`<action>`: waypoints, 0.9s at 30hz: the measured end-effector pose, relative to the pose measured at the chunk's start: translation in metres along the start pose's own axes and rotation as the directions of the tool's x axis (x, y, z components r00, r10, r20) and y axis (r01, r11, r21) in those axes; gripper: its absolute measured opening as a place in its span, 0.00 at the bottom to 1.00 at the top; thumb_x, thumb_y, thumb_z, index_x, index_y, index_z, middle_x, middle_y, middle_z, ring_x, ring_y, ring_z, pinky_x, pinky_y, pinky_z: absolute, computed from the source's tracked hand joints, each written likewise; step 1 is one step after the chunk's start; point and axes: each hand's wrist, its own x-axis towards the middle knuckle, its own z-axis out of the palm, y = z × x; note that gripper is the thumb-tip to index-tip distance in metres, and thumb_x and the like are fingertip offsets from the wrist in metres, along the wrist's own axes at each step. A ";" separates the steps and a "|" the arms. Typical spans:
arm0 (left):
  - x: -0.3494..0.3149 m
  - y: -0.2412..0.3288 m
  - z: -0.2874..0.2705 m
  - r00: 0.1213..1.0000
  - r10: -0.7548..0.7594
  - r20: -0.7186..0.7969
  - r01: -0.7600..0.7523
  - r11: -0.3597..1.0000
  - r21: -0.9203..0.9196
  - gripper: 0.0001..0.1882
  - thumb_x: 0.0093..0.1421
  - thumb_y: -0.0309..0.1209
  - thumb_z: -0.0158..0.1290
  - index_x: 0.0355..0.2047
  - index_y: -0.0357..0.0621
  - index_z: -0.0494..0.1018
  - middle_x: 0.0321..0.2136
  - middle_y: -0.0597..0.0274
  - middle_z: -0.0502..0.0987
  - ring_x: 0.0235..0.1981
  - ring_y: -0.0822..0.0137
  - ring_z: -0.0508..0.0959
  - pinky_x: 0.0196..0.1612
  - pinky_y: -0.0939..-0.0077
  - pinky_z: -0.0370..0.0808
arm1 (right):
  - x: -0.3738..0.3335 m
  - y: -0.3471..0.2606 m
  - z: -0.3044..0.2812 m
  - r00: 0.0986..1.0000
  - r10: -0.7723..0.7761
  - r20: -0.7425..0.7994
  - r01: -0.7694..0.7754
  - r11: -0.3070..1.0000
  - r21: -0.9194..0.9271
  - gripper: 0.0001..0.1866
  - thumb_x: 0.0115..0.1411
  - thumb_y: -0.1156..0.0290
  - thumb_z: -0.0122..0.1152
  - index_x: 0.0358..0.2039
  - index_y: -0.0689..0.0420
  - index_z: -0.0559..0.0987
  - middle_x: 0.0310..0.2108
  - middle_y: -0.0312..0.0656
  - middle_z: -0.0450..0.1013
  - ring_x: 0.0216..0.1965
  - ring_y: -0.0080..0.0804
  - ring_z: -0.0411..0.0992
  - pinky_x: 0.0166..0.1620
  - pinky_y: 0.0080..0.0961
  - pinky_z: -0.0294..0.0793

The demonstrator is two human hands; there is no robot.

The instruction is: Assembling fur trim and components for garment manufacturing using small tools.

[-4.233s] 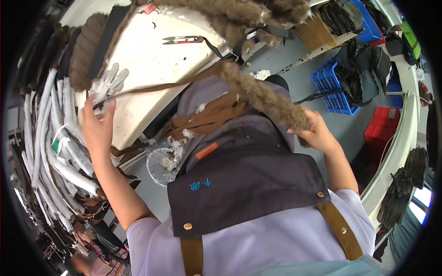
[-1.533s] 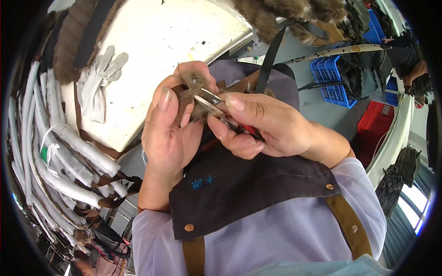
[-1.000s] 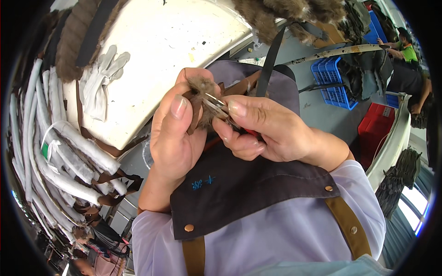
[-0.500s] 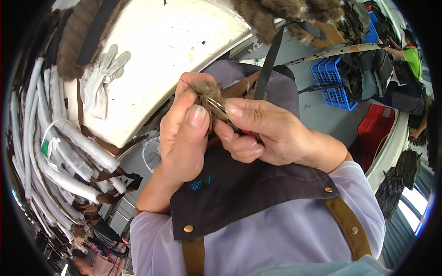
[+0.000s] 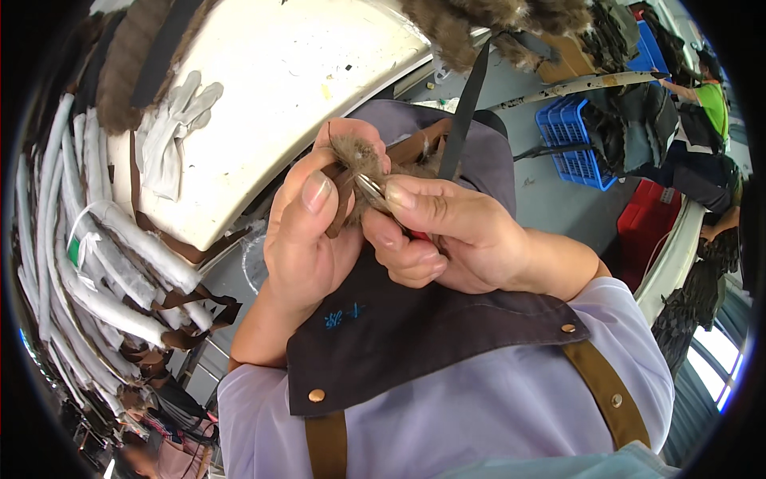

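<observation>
In front of my apron, my left hand (image 5: 307, 231) holds a piece of brown fur (image 5: 351, 153) with a brown strip (image 5: 341, 206) hanging from it, the thumb standing up along its near side. My right hand (image 5: 463, 227) pinches a small shiny metal tool (image 5: 371, 190) between thumb and fingers. Its slim silver tips touch the fur, and a bit of red shows below the fingers. My grip hides the rest of the tool, so its exact kind is unclear. A dark flat strap (image 5: 467, 104) runs up from behind the fur toward a fur pile.
Pale gloves (image 5: 171, 136) lie on the white table (image 5: 287, 88). Bundled white-backed strips (image 5: 120, 255) hang at the left, and brown fur pieces (image 5: 463, 32) are piled at the back. A blue crate (image 5: 570, 144) and a red box (image 5: 648, 223) stand right, near a person in green (image 5: 712, 104).
My left thumb has lifted and shifted left, baring more of the fur and the brown strip. The right hand has moved slightly left with the metal tool still pinched.
</observation>
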 end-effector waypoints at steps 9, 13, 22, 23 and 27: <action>-0.003 0.002 0.007 1.000 0.019 -0.022 -0.017 0.998 0.068 0.22 0.60 0.40 0.40 0.38 0.27 0.65 0.45 0.50 0.60 0.42 0.66 0.63 0.48 0.74 0.60 | -0.003 -0.002 0.002 1.000 0.006 -0.012 -0.006 1.000 -0.011 0.18 0.65 0.55 0.36 0.29 0.58 0.64 0.16 0.30 0.53 0.17 0.17 0.49 0.21 0.15 0.49; -0.006 0.005 0.011 0.999 -0.012 -0.051 0.028 0.945 0.327 0.20 0.60 0.39 0.40 0.34 0.28 0.66 0.45 0.50 0.60 0.42 0.67 0.62 0.47 0.75 0.60 | -0.004 0.000 0.002 0.999 -0.005 -0.053 0.005 1.000 -0.004 0.17 0.65 0.57 0.37 0.27 0.57 0.64 0.16 0.30 0.53 0.16 0.16 0.49 0.21 0.14 0.48; -0.006 -0.002 0.002 0.998 -0.052 0.040 0.044 0.983 0.176 0.21 0.60 0.41 0.40 0.33 0.29 0.66 0.44 0.51 0.61 0.42 0.67 0.63 0.47 0.74 0.61 | -0.007 0.003 -0.008 1.000 0.010 -0.008 -0.011 1.000 -0.013 0.18 0.65 0.57 0.39 0.24 0.56 0.65 0.15 0.29 0.53 0.16 0.15 0.48 0.19 0.13 0.47; -0.006 -0.003 0.001 0.995 -0.076 0.061 0.079 0.995 -0.059 0.22 0.60 0.42 0.39 0.36 0.28 0.66 0.44 0.51 0.62 0.43 0.67 0.64 0.47 0.73 0.62 | -0.007 0.001 -0.010 0.998 0.057 0.035 -0.055 0.997 -0.051 0.18 0.65 0.57 0.39 0.24 0.56 0.65 0.15 0.29 0.53 0.15 0.15 0.48 0.19 0.13 0.47; -0.003 0.001 0.008 0.992 -0.127 0.028 0.130 0.959 -0.252 0.27 0.60 0.43 0.39 0.46 0.24 0.60 0.48 0.51 0.58 0.49 0.64 0.65 0.52 0.69 0.62 | -0.021 -0.015 -0.010 0.988 -0.149 0.030 0.149 0.908 -0.392 0.18 0.65 0.57 0.40 0.27 0.59 0.66 0.16 0.28 0.54 0.16 0.14 0.50 0.19 0.13 0.48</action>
